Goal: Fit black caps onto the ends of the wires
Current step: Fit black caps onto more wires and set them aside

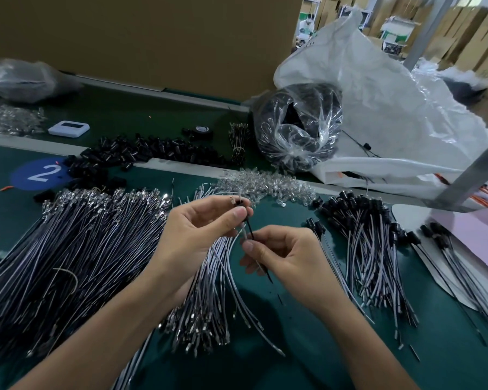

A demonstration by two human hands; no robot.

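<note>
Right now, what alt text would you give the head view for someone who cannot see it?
Two hands work over a green table: the left hand pinches a black cap while the right hand holds a thin wire running to it. Heaps of uncapped wires lie to the left, capped wires to the right, loose caps behind.

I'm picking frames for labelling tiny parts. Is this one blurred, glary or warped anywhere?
Head view: wide-angle distortion bows the grey strip across the table and tilts the metal post; glare streaks the clear bag; the wire pinched by left hand and right hand is reasonably sharp; the far boxes are soft.
</note>
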